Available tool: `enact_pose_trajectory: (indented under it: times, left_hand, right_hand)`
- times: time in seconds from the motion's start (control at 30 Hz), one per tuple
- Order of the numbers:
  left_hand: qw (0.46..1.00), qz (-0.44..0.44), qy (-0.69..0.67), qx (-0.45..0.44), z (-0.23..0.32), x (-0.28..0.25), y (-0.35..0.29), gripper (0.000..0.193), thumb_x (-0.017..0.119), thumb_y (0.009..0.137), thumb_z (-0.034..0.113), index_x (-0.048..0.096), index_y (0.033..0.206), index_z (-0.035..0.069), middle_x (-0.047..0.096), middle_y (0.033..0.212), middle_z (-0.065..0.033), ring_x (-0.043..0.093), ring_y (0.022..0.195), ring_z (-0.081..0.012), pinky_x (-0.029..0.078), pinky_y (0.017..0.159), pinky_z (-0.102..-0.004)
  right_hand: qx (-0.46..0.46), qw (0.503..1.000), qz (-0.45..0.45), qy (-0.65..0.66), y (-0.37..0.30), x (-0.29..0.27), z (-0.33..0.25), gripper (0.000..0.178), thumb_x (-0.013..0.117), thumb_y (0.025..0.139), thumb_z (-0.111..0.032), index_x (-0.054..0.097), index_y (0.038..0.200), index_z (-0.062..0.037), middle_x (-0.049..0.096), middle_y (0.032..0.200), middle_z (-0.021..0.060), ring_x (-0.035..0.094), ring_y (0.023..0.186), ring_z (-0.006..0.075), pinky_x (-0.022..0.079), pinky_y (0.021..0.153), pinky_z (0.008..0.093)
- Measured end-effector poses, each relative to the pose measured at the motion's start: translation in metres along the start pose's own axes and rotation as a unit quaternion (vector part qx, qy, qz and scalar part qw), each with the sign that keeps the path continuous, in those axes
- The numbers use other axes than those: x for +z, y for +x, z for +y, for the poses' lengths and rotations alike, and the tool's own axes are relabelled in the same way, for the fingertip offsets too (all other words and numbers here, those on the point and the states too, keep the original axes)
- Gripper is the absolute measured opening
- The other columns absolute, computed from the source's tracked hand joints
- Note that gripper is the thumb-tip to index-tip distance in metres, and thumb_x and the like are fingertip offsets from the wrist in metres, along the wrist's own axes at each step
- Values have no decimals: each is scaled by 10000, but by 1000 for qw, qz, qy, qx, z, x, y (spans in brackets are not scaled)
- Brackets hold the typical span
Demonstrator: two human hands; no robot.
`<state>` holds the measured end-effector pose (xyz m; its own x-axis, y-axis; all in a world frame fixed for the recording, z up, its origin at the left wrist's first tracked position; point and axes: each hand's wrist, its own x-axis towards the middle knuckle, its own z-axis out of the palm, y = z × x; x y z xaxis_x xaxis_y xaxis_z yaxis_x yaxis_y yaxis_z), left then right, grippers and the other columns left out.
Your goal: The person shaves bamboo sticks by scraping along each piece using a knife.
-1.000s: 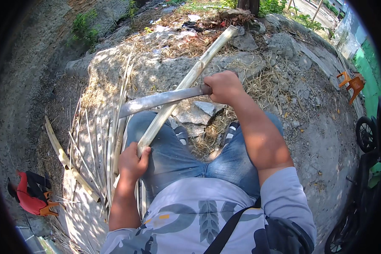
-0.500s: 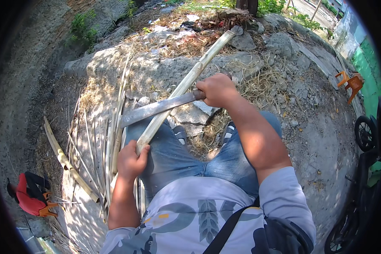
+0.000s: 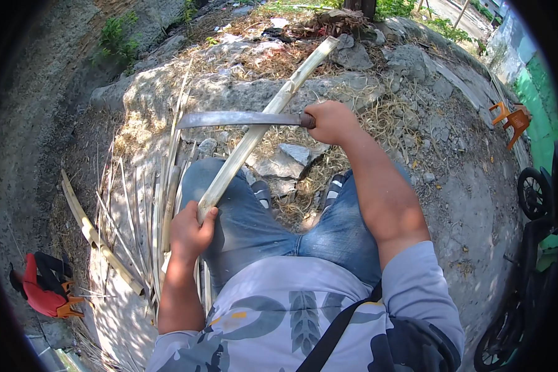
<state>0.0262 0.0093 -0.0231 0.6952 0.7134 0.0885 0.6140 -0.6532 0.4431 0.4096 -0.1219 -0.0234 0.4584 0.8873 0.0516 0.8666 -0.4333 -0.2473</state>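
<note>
My left hand [image 3: 191, 230] grips the near end of a long split bamboo strip [image 3: 242, 152] beside my left thigh. The strip slants away up to the right, its pale inner face showing and its far end over the rubble. My right hand [image 3: 333, 123] is closed round the dark handle of a machete [image 3: 235, 119]. Its broad, slightly curved blade points left and lies across the strip at about mid-length. Whether the edge bites into the bamboo I cannot tell.
Several thin bamboo strips [image 3: 158, 217] lie at my left, with a thicker split bamboo piece [image 3: 99, 239] farther out. Broken rock [image 3: 279, 162] and shavings [image 3: 375, 149] lie ahead. A seated person in red [image 3: 43, 291] is at far left; an orange chair [image 3: 511, 121] and a motorcycle [image 3: 530, 248] stand right.
The machete has moved up and away along the strip, its blade turning from a slant to nearly level. My left hand keeps its hold on the strip.
</note>
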Motion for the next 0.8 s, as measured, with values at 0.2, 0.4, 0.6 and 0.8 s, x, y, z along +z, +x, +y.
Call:
enact_pose_trajectory:
  times: [0.2, 0.4, 0.6, 0.8]
  left_hand:
    - [1000, 11, -2, 11, -11, 4, -3, 421, 722, 909, 404, 592, 819, 14, 606, 665, -223, 608, 637, -451, 453, 573, -494]
    - [999, 18, -24, 20, -6, 3, 1, 401, 732, 909, 375, 586, 809, 15, 596, 657, -223, 599, 621, -446, 450, 562, -483]
    - [999, 14, -9, 34, -6, 4, 1, 402, 731, 912, 381, 587, 812, 19, 590, 641, -215, 600, 615, -444, 448, 557, -487]
    - [1000, -6, 23, 11, -4, 0, 0, 414, 730, 911, 403, 592, 819, 24, 596, 645, -214, 606, 615, -446, 457, 564, -492]
  right_hand:
    - [-64, 996, 11, -59, -2, -3, -20, 188, 708, 742, -192, 704, 927, -159, 734, 893, 103, 718, 894, 327, 554, 772, 475]
    - [146, 976, 114, 116, -4, -6, 10, 195, 714, 768, -222, 697, 944, -139, 716, 878, 151, 697, 894, 380, 556, 794, 506]
    - [70, 996, 46, 30, -8, -5, -1, 186, 711, 773, -229, 707, 941, -150, 722, 875, 138, 701, 900, 372, 555, 792, 508]
    - [-133, 989, 35, -57, -2, 9, -25, 267, 747, 698, -191, 710, 960, -156, 733, 849, 98, 723, 859, 327, 553, 772, 478]
